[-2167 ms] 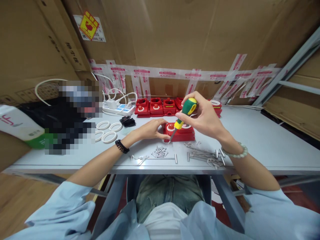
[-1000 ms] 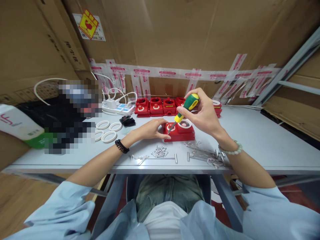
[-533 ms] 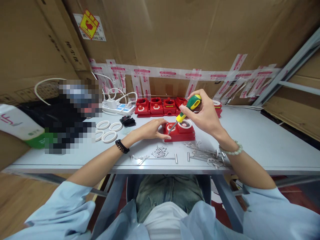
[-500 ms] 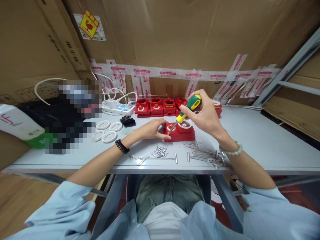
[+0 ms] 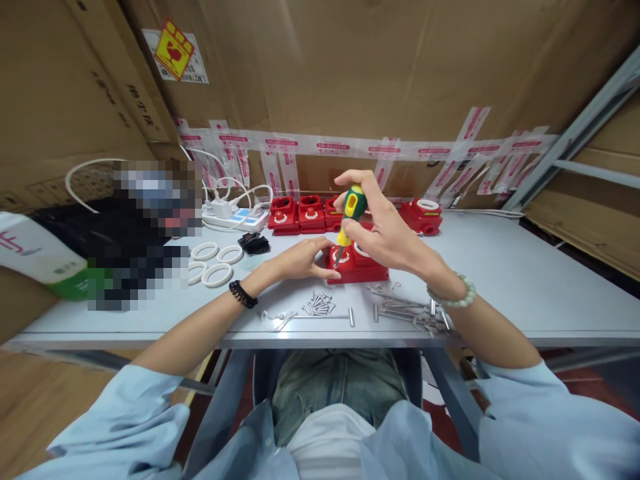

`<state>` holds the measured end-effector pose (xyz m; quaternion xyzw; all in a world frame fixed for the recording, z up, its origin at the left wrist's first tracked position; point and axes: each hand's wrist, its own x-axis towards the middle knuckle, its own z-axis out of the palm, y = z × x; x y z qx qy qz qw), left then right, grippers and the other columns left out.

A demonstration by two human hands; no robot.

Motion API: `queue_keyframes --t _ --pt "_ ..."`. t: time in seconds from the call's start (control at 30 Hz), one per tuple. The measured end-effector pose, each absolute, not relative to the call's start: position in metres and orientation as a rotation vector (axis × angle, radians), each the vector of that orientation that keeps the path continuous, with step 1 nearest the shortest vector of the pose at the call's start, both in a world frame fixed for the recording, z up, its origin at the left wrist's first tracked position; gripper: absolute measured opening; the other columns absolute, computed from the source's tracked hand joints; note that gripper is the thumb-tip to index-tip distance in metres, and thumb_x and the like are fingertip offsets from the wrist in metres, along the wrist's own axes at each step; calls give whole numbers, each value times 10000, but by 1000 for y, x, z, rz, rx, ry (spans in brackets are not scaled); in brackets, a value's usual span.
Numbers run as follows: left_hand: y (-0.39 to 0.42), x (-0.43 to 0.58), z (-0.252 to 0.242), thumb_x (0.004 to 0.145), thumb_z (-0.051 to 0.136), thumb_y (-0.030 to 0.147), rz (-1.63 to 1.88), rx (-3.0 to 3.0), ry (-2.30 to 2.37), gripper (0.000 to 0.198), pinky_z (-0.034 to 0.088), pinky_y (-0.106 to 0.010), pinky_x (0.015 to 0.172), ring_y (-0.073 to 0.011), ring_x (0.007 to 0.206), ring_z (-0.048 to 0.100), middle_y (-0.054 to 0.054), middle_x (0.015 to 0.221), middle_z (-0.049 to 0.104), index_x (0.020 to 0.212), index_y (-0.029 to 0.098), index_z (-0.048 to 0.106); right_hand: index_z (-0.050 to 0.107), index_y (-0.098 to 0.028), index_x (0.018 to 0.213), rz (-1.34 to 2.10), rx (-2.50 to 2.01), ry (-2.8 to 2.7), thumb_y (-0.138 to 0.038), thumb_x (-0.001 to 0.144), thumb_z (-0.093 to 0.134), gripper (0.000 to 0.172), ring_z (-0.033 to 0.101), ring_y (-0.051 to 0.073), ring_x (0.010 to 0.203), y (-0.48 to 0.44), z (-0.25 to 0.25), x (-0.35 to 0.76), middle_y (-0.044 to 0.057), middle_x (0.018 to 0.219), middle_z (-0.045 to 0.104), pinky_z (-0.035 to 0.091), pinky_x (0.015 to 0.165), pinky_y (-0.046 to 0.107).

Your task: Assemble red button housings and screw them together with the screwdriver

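A red housing (image 5: 363, 274) with a round, white-rimmed opening lies on the table. My left hand (image 5: 303, 259) clasps its left end, thumb along the front and fingers behind. In my right hand (image 5: 385, 233) is a screwdriver (image 5: 354, 203) with a green and yellow handle, thumb and some fingers around the grip. Its shaft points down, and the tip meets the housing's front left corner. Whether a screw sits under the tip is too small to tell. My right hand hides part of the housing's right side. Loose screws (image 5: 319, 305) lie in a pile nearer me.
Several red housings (image 5: 311, 217) line the back, another red housing (image 5: 425, 220) to their right. White rings (image 5: 217, 275), black pieces (image 5: 254, 243) and a power strip (image 5: 235, 217) lie left. T-ended metal rods (image 5: 320, 317) with cords lie near the table's front edge (image 5: 165, 335).
My right hand has shifted left and the screwdriver has swung from a slant to nearly upright, its tip still at the same corner. My left hand keeps its hold on the housing.
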<state>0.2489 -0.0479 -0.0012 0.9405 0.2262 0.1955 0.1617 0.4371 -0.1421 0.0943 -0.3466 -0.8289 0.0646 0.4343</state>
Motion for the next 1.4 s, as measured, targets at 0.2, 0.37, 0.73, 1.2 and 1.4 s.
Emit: queue_keyframes --t 0.2,0.37,0.73,1.2,1.4 --pt "-50 247 0 800 704 563 589 2706 612 583 496 -423 890 -286 1018 623 -154 1161 648 1191 150 581 489 -240 1185 68 -891 -1990 -340 892 587 325 564 123 667 -135 85 430 -11 896 601 517 677 307" --pt "-60 251 8 784 731 551 1083 2599 461 596 497 -376 897 -256 1067 602 -136 1204 636 1211 172 562 481 -237 1213 -109 -986 -1875 -396 899 570 363 590 146 695 -125 74 421 1 915 621 511 693 329" --pt "-72 253 18 858 690 424 969 2168 477 274 485 -291 721 -153 733 639 -60 848 760 893 157 737 420 -255 1352 343 -747 -1973 -356 893 592 501 610 118 781 -124 77 434 34 1147 602 578 759 327" --pt "-77 256 21 865 671 470 907 2140 507 321 495 -294 736 -179 808 671 -67 873 769 892 161 753 366 -247 1412 406 -748 -2006 -298 879 584 578 649 155 897 -128 78 437 39 1113 626 575 836 348" --pt "-77 258 16 757 782 464 1161 2151 672 316 434 -263 622 -131 657 584 -34 739 728 799 154 736 454 -278 1318 132 -882 -1908 -393 835 665 540 600 149 798 -124 73 431 38 1191 606 565 820 380"
